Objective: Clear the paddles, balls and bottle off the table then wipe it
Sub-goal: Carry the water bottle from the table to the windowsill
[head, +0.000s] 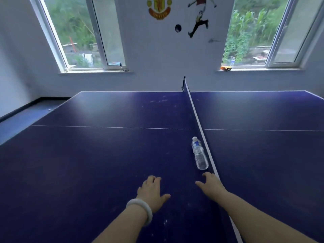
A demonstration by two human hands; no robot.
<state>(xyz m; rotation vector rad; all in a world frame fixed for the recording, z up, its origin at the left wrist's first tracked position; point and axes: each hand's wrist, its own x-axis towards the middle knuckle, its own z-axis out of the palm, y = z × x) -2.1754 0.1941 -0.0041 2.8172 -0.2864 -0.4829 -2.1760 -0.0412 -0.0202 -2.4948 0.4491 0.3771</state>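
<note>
A clear plastic water bottle (pixel 199 153) with a blue label lies on its side on the dark blue table tennis table (pixel 98 155), right beside the net (pixel 198 120), cap pointing away from me. My right hand (pixel 209 184) hovers just short of the bottle's base, fingers spread, holding nothing. My left hand (pixel 152 192), with a pale bangle on the wrist, rests palm down on the table to the left of it, empty. No paddles or balls show on the table.
The net runs from near me to the far edge, splitting the table. An orange object (pixel 226 68) and another bottle (pixel 232 61) sit on the right window sill. A small white ball (pixel 49 109) lies on the floor at the left.
</note>
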